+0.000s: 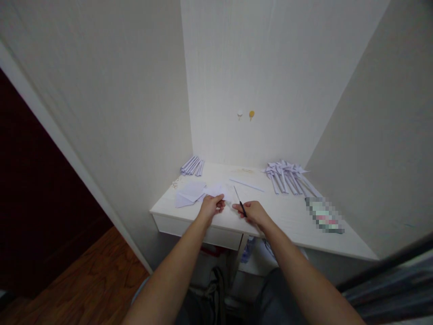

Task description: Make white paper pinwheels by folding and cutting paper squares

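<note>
My left hand (pixel 212 205) pinches a white sheet of paper (pixel 216 189) at the near edge of the white desk (pixel 291 216). My right hand (pixel 253 212) grips a thin black-handled tool (pixel 239 202), perhaps a craft knife or scissors, whose point slants up and to the left toward the paper. Both hands hover over the front middle of the desk, a short gap between them.
Loose white paper pieces (pixel 189 192) lie left of my hands. A bundle of folded paper strips (pixel 192 165) sits at the back left, a larger pile (pixel 287 177) at the back right. A long strip (pixel 246 184) lies mid-desk. A blurred item (pixel 324 215) rests at the right.
</note>
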{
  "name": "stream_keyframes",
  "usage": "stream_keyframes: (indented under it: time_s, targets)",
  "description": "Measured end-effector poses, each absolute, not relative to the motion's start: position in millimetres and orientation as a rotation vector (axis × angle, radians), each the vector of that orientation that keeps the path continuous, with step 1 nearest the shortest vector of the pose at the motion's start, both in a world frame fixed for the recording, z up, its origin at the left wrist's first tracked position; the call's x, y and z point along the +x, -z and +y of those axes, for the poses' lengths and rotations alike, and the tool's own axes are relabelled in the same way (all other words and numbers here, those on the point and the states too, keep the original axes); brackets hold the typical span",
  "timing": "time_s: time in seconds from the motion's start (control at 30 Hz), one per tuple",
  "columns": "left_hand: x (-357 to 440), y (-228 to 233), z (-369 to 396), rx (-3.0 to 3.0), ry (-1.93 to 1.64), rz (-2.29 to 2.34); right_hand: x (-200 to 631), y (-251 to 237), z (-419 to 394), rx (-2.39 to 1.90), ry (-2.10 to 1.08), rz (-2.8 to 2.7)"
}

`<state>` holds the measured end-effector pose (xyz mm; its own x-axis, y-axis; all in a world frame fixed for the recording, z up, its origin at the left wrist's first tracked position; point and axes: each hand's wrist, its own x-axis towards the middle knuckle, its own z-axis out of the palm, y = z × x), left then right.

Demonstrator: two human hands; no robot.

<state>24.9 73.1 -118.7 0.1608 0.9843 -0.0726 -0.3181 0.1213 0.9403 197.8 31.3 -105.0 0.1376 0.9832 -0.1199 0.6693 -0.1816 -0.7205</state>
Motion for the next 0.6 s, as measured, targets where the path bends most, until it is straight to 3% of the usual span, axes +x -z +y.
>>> stream_keyframes:
  time_s: [0.27, 0.6]
  targets:
    - [8.0, 145.9, 61.4, 1.067, -1.181, 0.99, 249.4, 100.6, 53.8, -2.303, -0.476, -1.808]
    - [-3.3, 134.6, 35.4, 1.095, -1.152, 1.028, 258.2, 81.1, 46.9, -2.353, -0.456, -2.106]
